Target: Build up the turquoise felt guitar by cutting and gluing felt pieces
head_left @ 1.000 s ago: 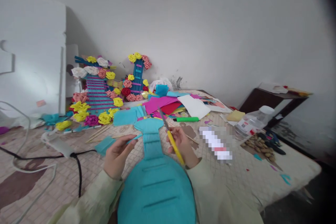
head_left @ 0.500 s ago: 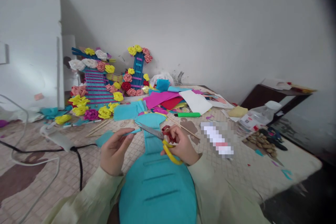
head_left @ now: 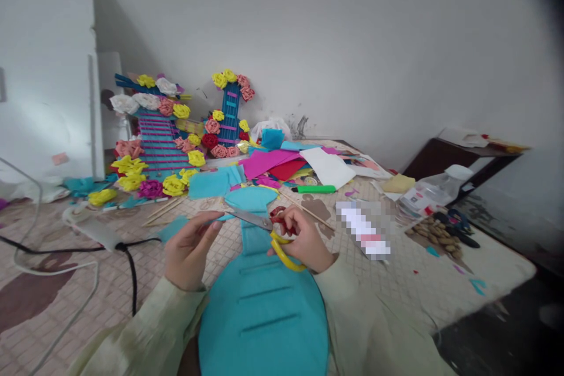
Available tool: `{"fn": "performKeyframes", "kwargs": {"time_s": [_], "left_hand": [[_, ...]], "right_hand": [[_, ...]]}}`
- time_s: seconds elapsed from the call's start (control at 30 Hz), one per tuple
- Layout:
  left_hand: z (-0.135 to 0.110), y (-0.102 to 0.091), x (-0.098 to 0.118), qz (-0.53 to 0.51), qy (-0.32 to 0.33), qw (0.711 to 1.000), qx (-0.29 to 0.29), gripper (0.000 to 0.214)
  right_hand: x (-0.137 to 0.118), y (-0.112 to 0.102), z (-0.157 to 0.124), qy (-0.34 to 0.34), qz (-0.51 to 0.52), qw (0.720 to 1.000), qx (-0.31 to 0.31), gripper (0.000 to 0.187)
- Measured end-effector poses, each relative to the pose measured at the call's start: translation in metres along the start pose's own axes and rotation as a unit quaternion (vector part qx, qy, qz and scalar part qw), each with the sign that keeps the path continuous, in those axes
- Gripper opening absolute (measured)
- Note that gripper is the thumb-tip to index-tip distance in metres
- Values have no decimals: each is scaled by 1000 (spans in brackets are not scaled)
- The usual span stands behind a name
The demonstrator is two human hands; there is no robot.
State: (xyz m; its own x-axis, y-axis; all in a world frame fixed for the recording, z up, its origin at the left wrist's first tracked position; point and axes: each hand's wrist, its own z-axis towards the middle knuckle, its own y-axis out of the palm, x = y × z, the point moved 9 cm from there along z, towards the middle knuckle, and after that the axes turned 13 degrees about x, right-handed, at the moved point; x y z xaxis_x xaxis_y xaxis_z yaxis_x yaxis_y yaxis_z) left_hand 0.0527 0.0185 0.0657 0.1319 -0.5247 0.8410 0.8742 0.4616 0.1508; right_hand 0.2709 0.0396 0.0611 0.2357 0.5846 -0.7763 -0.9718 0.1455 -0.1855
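Note:
In my right hand [head_left: 304, 238] is a pair of scissors [head_left: 253, 220] with yellow and red handles, blades pointing left. My left hand [head_left: 190, 247] pinches a small blue paper strip [head_left: 227, 217] between thumb and fingertips, close to the scissor tips. Below both hands lies a blue paper-covered guitar shape [head_left: 267, 305] with a round body, a neck and dark raised bars across it. Its top end rests on the table, and the scissors hide part of the neck.
Coloured paper sheets [head_left: 273, 163], a green cutter [head_left: 314, 189] and thin sticks [head_left: 165, 211] lie beyond. Two flower-trimmed paper pieces [head_left: 163, 135] lean at the back. A power strip [head_left: 94, 229] with cables is left; a plastic bottle [head_left: 434, 191] and peanuts [head_left: 434, 236] are right.
The scissor tips and my left fingertips have come closer together, and less of the blue strip shows now. The whole view has shifted slightly.

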Motion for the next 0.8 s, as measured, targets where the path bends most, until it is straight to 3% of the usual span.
{"fn": "performKeyframes", "kwargs": {"time_s": [0.8], "left_hand": [[-3,0,-8,-4,-14,1000,-13,13]], "right_hand": [[-5,-1,1,-9,5,1000,-5,47]]}}
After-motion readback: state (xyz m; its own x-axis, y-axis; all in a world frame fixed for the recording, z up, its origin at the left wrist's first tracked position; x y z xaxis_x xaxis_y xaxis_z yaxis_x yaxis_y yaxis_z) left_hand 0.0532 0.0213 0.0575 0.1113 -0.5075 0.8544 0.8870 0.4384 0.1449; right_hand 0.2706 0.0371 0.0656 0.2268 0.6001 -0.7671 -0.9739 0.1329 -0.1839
